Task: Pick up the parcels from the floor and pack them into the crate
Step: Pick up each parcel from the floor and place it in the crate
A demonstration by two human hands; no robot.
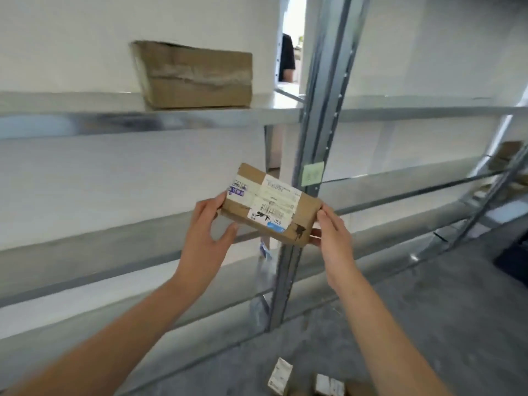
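Cardboard parcel (271,203) held up in mid-air before metal shelving (320,115), tilted, white shipping labels facing up. Left hand (210,227) gripping left end: thumb underneath, fingers curled over top edge. Right hand (331,230) clamped on right end, thumb on near side, fingers behind. Larger taped cardboard box (197,75) on upper shelf, well apart from parcel. Green sticky note (313,173) on shelf upright, just beside parcel's far corner. Small parcels (281,375) lying on grey floor (428,324) below, near bottom edge; count unclear, possibly three. Dark object (514,261) at right edge, blurred, not identifiable.
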